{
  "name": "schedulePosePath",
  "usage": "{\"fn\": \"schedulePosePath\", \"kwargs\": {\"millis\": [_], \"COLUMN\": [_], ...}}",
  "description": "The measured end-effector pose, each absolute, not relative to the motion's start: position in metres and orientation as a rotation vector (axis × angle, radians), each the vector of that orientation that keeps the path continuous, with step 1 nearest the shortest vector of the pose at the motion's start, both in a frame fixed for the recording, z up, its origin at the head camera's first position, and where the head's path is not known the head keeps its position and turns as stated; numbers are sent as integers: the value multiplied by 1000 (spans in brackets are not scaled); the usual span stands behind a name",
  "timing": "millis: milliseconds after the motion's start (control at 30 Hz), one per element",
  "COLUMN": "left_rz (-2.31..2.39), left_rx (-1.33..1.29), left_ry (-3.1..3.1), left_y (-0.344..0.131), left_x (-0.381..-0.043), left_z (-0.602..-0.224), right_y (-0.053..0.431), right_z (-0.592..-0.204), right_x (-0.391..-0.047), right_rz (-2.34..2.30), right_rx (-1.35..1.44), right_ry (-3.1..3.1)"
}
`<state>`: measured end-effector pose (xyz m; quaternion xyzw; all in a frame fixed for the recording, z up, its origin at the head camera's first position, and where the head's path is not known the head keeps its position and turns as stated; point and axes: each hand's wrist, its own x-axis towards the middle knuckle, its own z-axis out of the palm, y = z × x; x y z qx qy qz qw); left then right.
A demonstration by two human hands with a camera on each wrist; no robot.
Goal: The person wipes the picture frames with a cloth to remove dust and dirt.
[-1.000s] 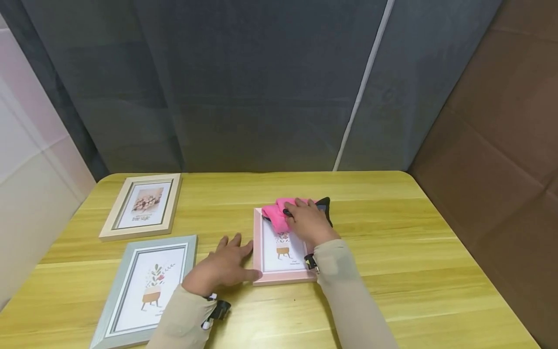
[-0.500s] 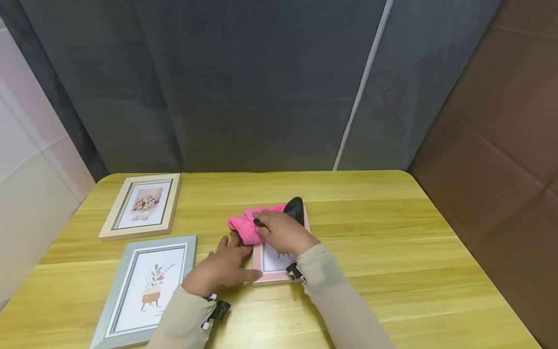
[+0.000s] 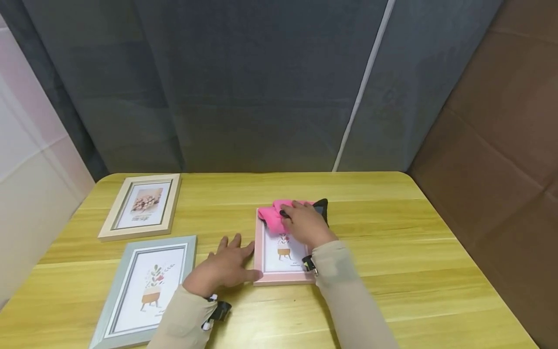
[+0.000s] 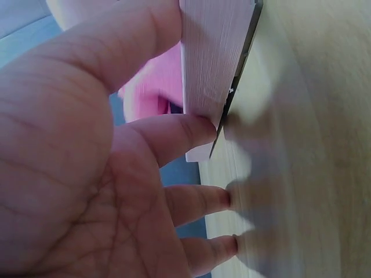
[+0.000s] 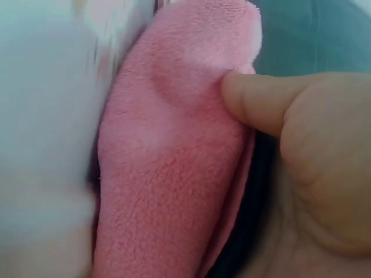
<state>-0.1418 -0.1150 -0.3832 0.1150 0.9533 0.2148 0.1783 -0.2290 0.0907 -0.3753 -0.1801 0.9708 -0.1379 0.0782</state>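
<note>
A pink picture frame [image 3: 259,247] with a plant print lies flat on the wooden table. My left hand [image 3: 226,265] is beside its left edge, fingers spread and fairly straight. In the left wrist view, the thumb [image 4: 142,35] lies on the pink frame's border [image 4: 211,52] and the index finger [image 4: 179,136] touches its side; the other fingertips rest on the table. My right hand [image 3: 310,225] holds a folded pink plush cloth [image 3: 272,218] with dark edging against the frame's upper part. Up close, the right thumb [image 5: 255,95] presses into the pink pile [image 5: 168,150]; the other fingers are hidden.
To the left lie a grey-green picture frame [image 3: 116,291] with a similar plant print and a cream picture frame [image 3: 172,208] behind it. A dark curtain [image 3: 261,97] hangs behind the table [image 3: 414,271], and a brown one [image 3: 514,135] stands at the right.
My right hand slid the cloth left across the pink frame, past its left edge, then back right to the upper part. The left hand and the frames stayed in place.
</note>
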Motion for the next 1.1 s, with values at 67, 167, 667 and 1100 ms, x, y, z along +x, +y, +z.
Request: {"fn": "schedulePosePath", "kwargs": {"millis": [67,167,667,1100], "left_rz": [604,614,610,642], "left_rx": [333,344,303,352], "left_ry": [2701,2705,2689,2701], "left_y": [-115,-115,-112,-114], "left_x": [-141,-141,-143,-142], "left_z": [-383,-383,-387,-386], "right_y": [80,63,96,53], "right_z": [-376,-376,-369,-374], "right_x": [-225,-219,-225,-211], "right_rz": [-406,-406,-367,-349], "right_rx": [-596,-679,-426,-749], "right_ry": [2898,2871,2932,2830]}}
